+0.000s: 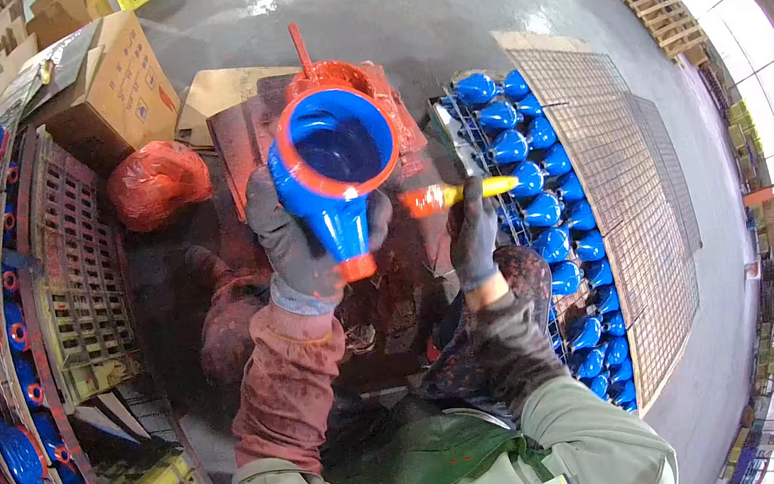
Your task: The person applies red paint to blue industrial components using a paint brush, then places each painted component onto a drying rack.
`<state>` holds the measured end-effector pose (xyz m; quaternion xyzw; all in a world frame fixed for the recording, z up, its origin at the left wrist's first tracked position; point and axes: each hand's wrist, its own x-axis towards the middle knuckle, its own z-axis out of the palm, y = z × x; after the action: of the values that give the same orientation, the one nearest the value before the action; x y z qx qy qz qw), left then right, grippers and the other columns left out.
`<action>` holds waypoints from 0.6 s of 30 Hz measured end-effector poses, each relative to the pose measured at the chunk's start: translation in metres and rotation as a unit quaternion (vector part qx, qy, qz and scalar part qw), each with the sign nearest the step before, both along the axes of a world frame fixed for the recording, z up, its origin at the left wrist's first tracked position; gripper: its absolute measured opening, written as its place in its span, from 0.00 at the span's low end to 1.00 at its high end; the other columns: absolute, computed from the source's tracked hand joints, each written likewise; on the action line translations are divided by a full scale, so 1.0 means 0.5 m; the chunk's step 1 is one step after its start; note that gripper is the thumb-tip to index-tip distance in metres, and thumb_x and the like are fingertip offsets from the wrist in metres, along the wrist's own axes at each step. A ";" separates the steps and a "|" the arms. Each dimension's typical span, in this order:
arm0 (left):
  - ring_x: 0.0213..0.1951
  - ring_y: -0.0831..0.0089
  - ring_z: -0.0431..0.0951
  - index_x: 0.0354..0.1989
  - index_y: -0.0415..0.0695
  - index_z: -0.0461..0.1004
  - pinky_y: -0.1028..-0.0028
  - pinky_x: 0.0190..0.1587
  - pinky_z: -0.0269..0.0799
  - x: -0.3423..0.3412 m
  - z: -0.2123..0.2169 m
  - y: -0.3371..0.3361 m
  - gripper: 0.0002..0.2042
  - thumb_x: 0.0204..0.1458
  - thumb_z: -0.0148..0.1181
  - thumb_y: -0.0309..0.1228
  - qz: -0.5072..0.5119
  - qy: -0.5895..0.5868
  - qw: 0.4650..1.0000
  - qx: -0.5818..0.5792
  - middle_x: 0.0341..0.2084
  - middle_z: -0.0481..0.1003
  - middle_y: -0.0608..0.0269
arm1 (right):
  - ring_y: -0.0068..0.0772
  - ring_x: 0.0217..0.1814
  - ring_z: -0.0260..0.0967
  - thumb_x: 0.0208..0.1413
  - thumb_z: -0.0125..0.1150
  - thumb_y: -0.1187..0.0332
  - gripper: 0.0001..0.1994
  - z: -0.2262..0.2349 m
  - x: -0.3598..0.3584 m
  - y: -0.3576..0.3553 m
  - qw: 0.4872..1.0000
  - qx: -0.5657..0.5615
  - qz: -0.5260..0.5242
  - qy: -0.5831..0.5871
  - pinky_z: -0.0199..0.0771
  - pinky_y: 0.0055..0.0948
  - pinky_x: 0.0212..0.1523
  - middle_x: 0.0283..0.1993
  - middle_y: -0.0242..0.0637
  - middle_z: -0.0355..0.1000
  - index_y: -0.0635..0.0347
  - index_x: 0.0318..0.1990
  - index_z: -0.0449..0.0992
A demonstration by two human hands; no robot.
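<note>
In my gloved left hand (289, 247), fingers wrapped round its side, is a glossy blue funnel-shaped part (339, 224). Its wide mouth faces up and away from me, ringed in wet-looking orange-red; the narrow end, also orange-red, points toward me. To its right, my gloved right hand (474, 240) is closed round a paintbrush (497, 186) with a yellow handle. The brush's orange-red end points left, apart from the part. Just beyond the part sits a red-coated pot (379, 81) with a stick (301, 48) rising from it, partly hidden by the part.
Blue parts with red ends fill a rack (42, 266) on my left, beside plastic crates (86, 290). A red plastic bag (158, 184) and a cardboard box (115, 92) lie ahead left. Rows of blue parts (544, 210) and a wire mesh panel (619, 205) line my right.
</note>
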<state>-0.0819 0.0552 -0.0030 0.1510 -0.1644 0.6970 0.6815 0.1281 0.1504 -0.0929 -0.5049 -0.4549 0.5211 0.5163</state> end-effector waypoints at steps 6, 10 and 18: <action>0.58 0.58 0.67 0.61 0.39 0.56 0.59 0.57 0.68 0.026 -0.015 -0.065 0.40 0.46 0.69 0.48 0.527 0.550 0.629 -0.155 0.59 0.62 0.51 | 0.11 0.24 0.60 0.61 0.60 0.58 0.16 0.041 0.083 -0.164 0.996 -0.044 0.015 0.078 0.57 0.15 0.22 0.32 0.26 0.72 0.62 0.45 0.78; 0.57 0.48 0.66 0.63 0.48 0.54 0.53 0.58 0.65 0.046 -0.003 -0.132 0.41 0.42 0.72 0.42 0.633 0.679 0.367 0.064 0.58 0.61 0.44 | 0.18 0.26 0.63 0.61 0.60 0.61 0.12 0.150 0.122 -0.236 0.988 0.125 0.010 0.086 0.63 0.21 0.26 0.29 0.27 0.69 0.61 0.45 0.76; 0.59 0.43 0.65 0.53 0.52 0.69 0.48 0.60 0.63 0.160 -0.039 -0.304 0.29 0.40 0.72 0.33 0.562 0.692 0.454 0.006 0.61 0.61 0.47 | 0.23 0.34 0.67 0.59 0.55 0.72 0.07 0.240 0.178 -0.321 0.955 0.291 0.064 0.011 0.67 0.24 0.31 0.40 0.38 0.73 0.63 0.40 0.76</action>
<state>-0.0022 -0.0967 -0.0224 0.6470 0.4773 0.5938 0.0310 0.2171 -0.0101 0.0272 -0.2972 -0.6122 0.4035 0.6116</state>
